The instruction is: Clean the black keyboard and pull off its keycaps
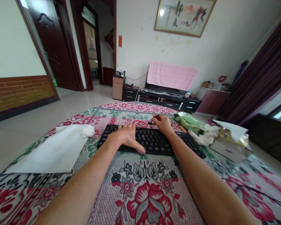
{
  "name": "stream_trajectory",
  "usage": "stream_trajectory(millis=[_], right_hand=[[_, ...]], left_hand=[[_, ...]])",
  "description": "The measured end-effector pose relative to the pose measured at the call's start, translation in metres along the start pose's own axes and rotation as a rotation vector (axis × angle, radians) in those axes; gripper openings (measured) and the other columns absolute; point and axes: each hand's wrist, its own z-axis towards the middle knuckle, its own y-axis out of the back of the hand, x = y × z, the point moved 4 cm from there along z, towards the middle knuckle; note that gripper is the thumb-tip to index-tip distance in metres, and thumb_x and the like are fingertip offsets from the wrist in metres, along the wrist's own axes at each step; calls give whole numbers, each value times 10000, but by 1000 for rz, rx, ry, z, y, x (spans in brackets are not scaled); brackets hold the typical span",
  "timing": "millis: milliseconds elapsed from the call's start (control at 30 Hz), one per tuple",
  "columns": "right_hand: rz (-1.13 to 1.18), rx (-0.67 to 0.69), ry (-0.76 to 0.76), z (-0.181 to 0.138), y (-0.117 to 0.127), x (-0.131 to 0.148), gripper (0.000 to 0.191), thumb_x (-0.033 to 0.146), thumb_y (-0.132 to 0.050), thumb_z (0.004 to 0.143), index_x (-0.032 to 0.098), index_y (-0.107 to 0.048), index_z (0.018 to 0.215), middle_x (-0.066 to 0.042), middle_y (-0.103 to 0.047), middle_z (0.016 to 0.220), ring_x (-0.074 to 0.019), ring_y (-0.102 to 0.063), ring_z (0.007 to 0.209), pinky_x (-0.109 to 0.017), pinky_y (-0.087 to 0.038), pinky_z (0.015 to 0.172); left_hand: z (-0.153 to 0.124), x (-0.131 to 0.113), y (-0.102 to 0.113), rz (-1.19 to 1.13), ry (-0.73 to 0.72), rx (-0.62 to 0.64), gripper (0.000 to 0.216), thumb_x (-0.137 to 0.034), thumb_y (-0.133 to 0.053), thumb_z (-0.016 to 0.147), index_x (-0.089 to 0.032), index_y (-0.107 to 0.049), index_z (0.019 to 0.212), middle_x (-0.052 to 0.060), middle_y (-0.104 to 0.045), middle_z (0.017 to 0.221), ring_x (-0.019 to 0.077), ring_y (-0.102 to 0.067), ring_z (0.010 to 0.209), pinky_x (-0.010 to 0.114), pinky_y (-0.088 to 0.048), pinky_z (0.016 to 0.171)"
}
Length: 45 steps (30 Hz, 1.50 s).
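Observation:
A black keyboard [154, 141] lies across a table covered with a red and green flowered cloth [145, 187]. My left hand [125, 137] rests flat on the keyboard's left half, fingers spread, thumb on its front edge. My right hand [163, 122] reaches past the keyboard's far edge with its fingers pinched on a small dark object [154, 118], perhaps a pen or brush; I cannot make it out.
A white cloth [53, 150] lies on the table at left. A green packet [189, 121], crumpled paper [231, 131] and a flat grey item [229, 150] sit at right. A dark cable [259, 193] runs over the cloth. Beyond stand a TV cabinet [164, 99] and doorways.

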Motion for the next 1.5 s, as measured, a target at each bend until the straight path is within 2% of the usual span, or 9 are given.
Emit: stream_trajectory(millis=[267, 600, 1000, 1233, 1333, 1500], right_hand=[[-38, 32, 22, 1, -4, -2, 171, 320, -571, 754, 196, -640, 850, 25, -652, 583, -146, -633, 621, -251, -453, 676], [-102, 8, -6, -1, 1, 0, 179, 320, -565, 757, 195, -646, 857, 26, -640, 585, -152, -629, 643, -265, -440, 720], [-137, -11, -61, -3, 5, 3, 186, 313, -543, 762, 189, -652, 847, 18, -645, 598, -154, -634, 676, -258, -437, 729], [32, -7, 26, -3, 11, 18, 226, 348, -551, 750, 184, -648, 872, 9, -649, 593, -146, -630, 617, -247, -455, 663], [86, 18, 62, -1, 5, 20, 229, 359, -561, 744, 190, -648, 871, 12, -653, 608, -138, -625, 602, -235, -455, 625], [135, 93, 71, 1, -10, 17, 225, 324, -564, 750, 185, -652, 904, 13, -651, 619, -132, -624, 608, -227, -454, 617]], left_hand=[[0, 1, 0, 10, 1, -2, 1311, -757, -604, 389, -117, -128, 1429, 200, -148, 1505, 353, -126, 1372, 499, -157, 1090], [-2, -1, 1, -3, 0, 0, 1335, -765, -597, 384, -119, -91, 1437, 193, -128, 1511, 362, -111, 1374, 512, -156, 1088], [-2, -1, 2, 5, 3, 5, 1318, -762, -606, 385, -122, -123, 1431, 199, -143, 1507, 368, -117, 1371, 515, -161, 1086], [-3, 0, 2, -18, -14, -6, 1317, -757, -611, 392, -166, -73, 1439, 188, -142, 1509, 383, -102, 1370, 546, -158, 1072], [-4, -1, 2, -19, -19, -10, 1315, -765, -606, 394, -186, -60, 1441, 179, -154, 1509, 395, -110, 1366, 556, -159, 1066], [-6, -2, 4, -18, 1, 10, 1373, -801, -591, 363, -149, -51, 1445, 188, -123, 1512, 396, -109, 1365, 514, -159, 1085]])
